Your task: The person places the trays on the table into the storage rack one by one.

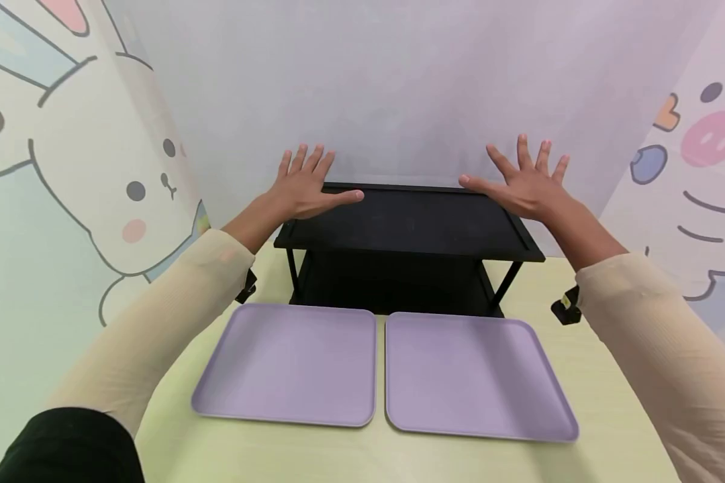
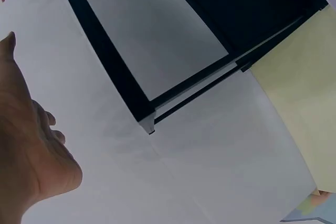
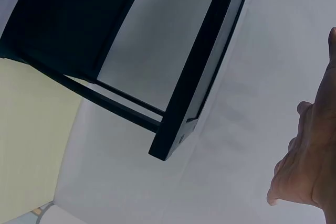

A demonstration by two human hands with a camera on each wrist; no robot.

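You have both hands spread flat, fingers straight, holding nothing: your left hand (image 1: 307, 182) hovers at the far left corner of the black two-tier shelf (image 1: 407, 221), your right hand (image 1: 522, 182) at its far right corner. The shelf stands bare toward the table's far side. Nearer you, two purple trays (image 1: 290, 362) (image 1: 471, 376) lie side by side, nothing on them, so the work looks barely begun.

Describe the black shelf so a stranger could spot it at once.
On the pale yellow table, look past the two lilac trays toward the back wall. The black shelf stands there, a low two-tier rack with a rimmed top. It is the only dark, raised piece, and both hands hover above its far corners.
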